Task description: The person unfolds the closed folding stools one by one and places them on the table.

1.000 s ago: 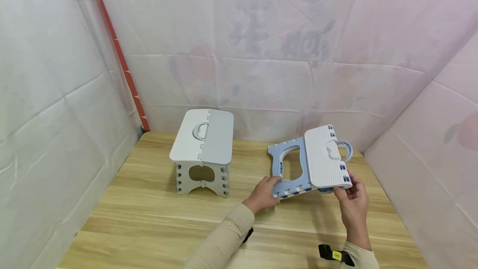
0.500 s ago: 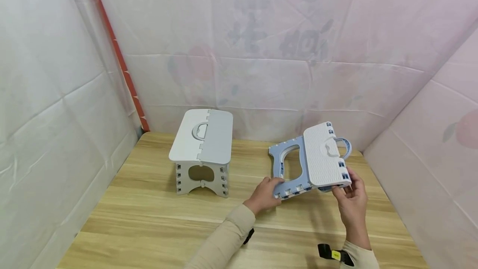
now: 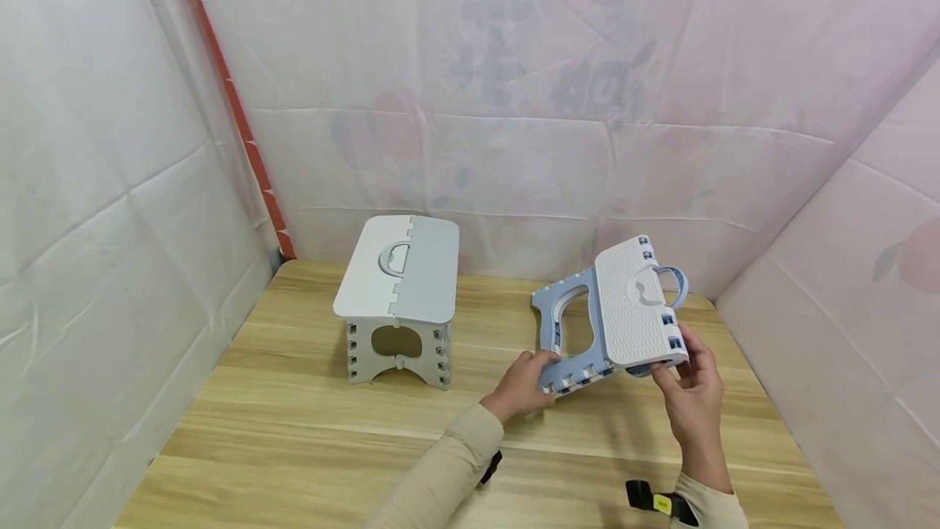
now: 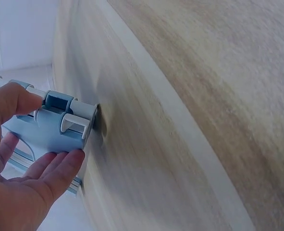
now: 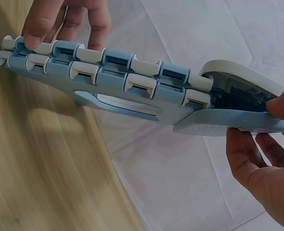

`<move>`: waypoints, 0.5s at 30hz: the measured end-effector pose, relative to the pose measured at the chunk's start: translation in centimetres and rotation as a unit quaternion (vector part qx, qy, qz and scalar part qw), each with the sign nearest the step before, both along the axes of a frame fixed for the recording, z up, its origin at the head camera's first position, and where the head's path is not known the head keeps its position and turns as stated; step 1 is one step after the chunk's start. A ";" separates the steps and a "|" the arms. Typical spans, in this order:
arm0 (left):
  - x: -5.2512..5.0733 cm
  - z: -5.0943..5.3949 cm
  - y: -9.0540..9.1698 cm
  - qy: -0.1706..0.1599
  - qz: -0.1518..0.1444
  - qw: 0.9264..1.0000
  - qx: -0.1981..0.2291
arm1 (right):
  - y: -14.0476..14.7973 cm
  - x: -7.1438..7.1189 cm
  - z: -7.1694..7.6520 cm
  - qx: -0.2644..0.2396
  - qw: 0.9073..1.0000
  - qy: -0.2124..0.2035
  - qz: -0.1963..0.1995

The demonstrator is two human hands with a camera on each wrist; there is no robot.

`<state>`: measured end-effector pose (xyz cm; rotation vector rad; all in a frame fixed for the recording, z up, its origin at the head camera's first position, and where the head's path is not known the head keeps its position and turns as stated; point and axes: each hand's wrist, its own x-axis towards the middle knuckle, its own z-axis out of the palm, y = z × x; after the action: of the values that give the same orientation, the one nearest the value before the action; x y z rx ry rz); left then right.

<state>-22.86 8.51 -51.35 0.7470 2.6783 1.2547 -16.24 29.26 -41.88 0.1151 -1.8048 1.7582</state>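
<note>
A blue-and-white folding stool [image 3: 636, 306], folded nearly flat, is held tilted at the right of the table in the head view. My left hand [image 3: 521, 386] grips the end of its blue legs; thumb and fingers lie on opposite sides of that leg panel [image 4: 50, 127] in the left wrist view. My right hand [image 3: 693, 390] pinches the near edge of the white seat, its thumb inside the gap between the seat halves [image 5: 238, 120] in the right wrist view. A blue carrying handle [image 3: 674, 286] sticks out on the far right of the seat.
A second folding stool [image 3: 429, 276], white and grey, stands unfolded on the wooden table [image 3: 294, 431] to the left. Pale printed sheets [image 3: 514, 162] hang close behind and on both sides of the table. A red strip [image 3: 242, 121] runs down the back left corner.
The seat end of the blue-and-white stool has risen slightly and shifted a little left. Its leg end has moved slightly right. Both hands keep their hold.
</note>
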 end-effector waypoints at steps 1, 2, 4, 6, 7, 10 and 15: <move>0.0 -0.1 0.0 -0.002 0.001 1.000 0.001 | 0.0 0.0 0.0 0.003 1.000 -0.002 -0.001; 0.0 -0.1 0.1 -0.005 0.002 1.000 0.003 | -0.1 0.0 0.1 0.008 1.000 -0.005 -0.004; 0.0 -0.2 0.2 -0.011 0.003 1.000 0.006 | -0.2 0.0 0.2 0.013 1.000 -0.011 -0.008; 0.0 -0.3 0.3 -0.015 0.005 1.000 0.010 | -0.3 -0.1 0.3 0.018 1.000 -0.015 -0.011; -0.1 -0.3 0.3 -0.016 0.005 1.000 0.012 | -0.3 -0.1 0.4 0.019 1.000 -0.015 -0.010; -0.1 -0.3 0.3 -0.014 0.004 1.000 0.017 | -0.5 -0.3 0.6 0.022 1.000 -0.003 0.001; -0.2 -0.5 0.3 0.006 0.002 1.000 0.013 | -0.9 -0.6 1.0 0.018 0.999 0.004 0.028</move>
<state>-23.10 8.84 -51.82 0.7553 2.6788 1.2923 -16.82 28.33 -40.85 0.1879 -1.8449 1.7622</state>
